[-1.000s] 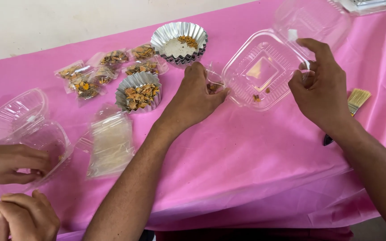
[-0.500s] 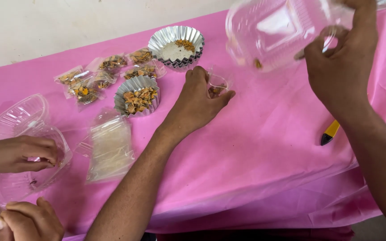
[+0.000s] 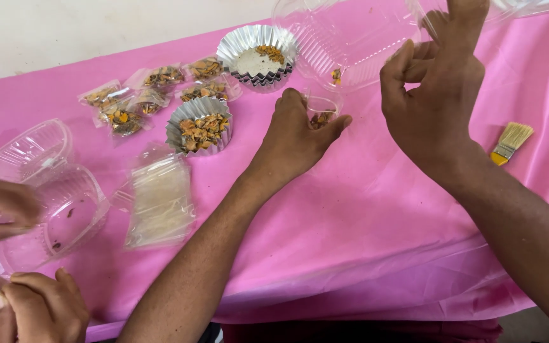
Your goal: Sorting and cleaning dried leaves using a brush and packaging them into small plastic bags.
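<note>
I see my left hand at the centre of the frame, resting on the pink-covered bench, its fingers curled around a small clear plastic pouch that holds a few brownish-orange pieces. My right hand is raised at the upper right, fingers pinched on the edge of a clear plastic clamshell container, which is tilted above the bench just over the pouch; one orange crumb clings inside it. So the pouch sits in my left hand, directly below the container's lower lip and just left of my right hand.

Beside my left hand, to the left, stands a fluted foil cup full of orange-brown pieces, and a second foil cup at the upper centre holds pale powder and a few pieces. Filled small packets lie in the upper left. A stack of empty clear pouches lies left of my forearm. A yellow-handled brush lies at the right.

At the left edge, another person's hands grip an open clear container.
</note>
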